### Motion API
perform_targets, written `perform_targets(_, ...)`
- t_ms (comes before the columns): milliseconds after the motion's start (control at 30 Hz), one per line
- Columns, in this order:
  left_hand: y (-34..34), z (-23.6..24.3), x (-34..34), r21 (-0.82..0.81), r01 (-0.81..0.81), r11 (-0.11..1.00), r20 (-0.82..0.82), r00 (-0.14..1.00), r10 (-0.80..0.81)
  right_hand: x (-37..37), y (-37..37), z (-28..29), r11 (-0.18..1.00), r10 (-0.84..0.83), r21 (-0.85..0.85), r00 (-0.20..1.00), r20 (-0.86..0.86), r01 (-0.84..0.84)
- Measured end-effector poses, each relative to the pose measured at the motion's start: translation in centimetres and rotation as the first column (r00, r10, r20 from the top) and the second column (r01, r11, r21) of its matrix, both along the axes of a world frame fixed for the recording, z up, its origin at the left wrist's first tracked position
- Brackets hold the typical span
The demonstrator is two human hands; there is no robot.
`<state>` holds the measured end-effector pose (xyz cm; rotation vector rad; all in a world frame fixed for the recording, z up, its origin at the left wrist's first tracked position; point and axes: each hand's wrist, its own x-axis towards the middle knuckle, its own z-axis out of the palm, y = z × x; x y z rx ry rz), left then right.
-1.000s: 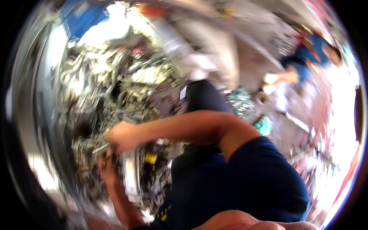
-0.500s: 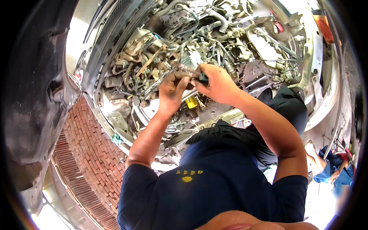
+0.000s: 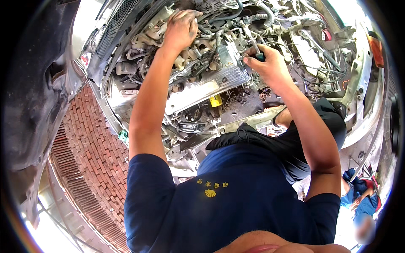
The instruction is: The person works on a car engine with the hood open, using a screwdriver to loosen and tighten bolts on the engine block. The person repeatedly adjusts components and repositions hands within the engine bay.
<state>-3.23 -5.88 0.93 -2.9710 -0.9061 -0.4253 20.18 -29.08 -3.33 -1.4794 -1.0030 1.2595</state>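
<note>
A green-handled tool (image 3: 260, 56) was held by the closed fingers of the nearer, right hand (image 3: 271, 68), beside the right end of the ribbed silver engine cover (image 3: 230, 72), its long axis apparently directed to the engine bay's (image 3: 359, 87) far edge. The left hand (image 3: 181, 30) was placed well leftward, fingers loosely bent; whether anything was gripped could not be told.

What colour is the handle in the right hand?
Dark green; the handle shows best in the head view.

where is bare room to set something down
Brick paving between dark panel and car's edge looks bare; a dusty patch between ribbed silver block and front beam, right of the yellow cylinder, seems open. Crowded: hoses beyond right hand.
</note>
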Motion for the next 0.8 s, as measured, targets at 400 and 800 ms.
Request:
perform_targets(400,6.6,-1.6,0.8,-0.2,-0.032,0.979,-0.303,0.953,-0.031,0.2,7.8,1.4,0.996,-0.019,0.087,0.874,0.485,-0.027)
perform_targets(800,10.1,-3.9,0.5,-0.504,-0.051,0.862,-0.303,0.945,-0.121,-4.9,19.9,0.1,0.953,0.302,-0.233,0.538,0.787,-0.194)
